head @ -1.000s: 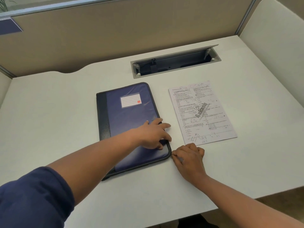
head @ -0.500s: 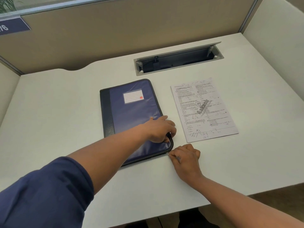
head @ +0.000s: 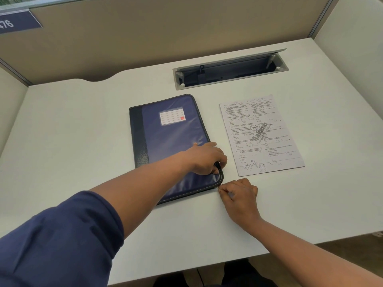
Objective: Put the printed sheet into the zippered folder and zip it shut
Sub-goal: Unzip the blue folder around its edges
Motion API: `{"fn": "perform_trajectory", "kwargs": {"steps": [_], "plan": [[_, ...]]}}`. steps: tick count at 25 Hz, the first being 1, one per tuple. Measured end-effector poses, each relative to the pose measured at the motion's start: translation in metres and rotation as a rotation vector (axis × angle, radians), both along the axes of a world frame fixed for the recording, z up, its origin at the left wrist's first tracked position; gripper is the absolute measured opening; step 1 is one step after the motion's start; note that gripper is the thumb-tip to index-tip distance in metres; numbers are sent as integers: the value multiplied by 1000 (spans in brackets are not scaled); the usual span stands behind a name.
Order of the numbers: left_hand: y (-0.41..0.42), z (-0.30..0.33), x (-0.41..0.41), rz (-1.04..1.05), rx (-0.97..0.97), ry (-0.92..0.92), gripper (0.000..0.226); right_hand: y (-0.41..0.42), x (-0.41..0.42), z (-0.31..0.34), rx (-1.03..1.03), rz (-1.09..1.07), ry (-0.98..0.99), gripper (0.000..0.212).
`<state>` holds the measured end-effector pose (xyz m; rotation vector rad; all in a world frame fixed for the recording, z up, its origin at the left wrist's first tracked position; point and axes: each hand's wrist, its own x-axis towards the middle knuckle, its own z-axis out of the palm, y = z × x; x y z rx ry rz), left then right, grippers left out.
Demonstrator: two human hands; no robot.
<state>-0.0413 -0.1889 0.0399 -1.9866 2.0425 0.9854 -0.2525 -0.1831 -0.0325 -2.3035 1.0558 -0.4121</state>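
Note:
A blue zippered folder point(head: 172, 133) with a black spine and a white label lies flat and closed on the white desk point(head: 72, 141). My left hand point(head: 204, 159) presses down on the folder's near right corner, fingers curled over its edge. My right hand point(head: 240, 194) rests on the desk just off that corner, its fingertips pinched on the small zipper pull point(head: 217, 187). The printed sheet point(head: 261, 135) lies flat on the desk to the right of the folder, apart from both hands.
An open cable slot point(head: 230, 69) with a raised metal lid is set into the desk behind the sheet. Beige partition walls point(head: 165, 32) close off the back and both sides. The desk's front edge runs close below my right forearm.
My left hand slid a little toward the folder's right edge and curled over it. My right hand stayed at the near corner. The camera view tilted up slightly.

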Motion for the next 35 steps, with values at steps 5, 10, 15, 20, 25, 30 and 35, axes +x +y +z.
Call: {"fn": "perform_trajectory", "kwargs": {"steps": [5, 10, 15, 20, 25, 30, 35], "plan": [[-2, -4, -2, -16, -45, -32, 14, 17, 10, -1, 32, 45, -27, 14], [-2, -7, -3, -13, -60, -31, 15, 20, 8, -4, 56, 92, -39, 12], [-3, -3, 0, -7, -55, -6, 14, 11, 6, -3, 44, 45, 12, 15], [-3, -5, -3, 12, -58, -14, 14, 20, 9, -3, 66, 59, -11, 17], [-1, -5, -4, 20, -63, -17, 16, 22, 12, -2, 86, 88, -18, 19], [-1, -2, -5, 22, -52, -11, 17, 19, 12, 0, 116, 47, 42, 15], [-3, 1, -4, 16, -32, -20, 18, 30, 19, 3, 90, -87, 89, 9]]}}
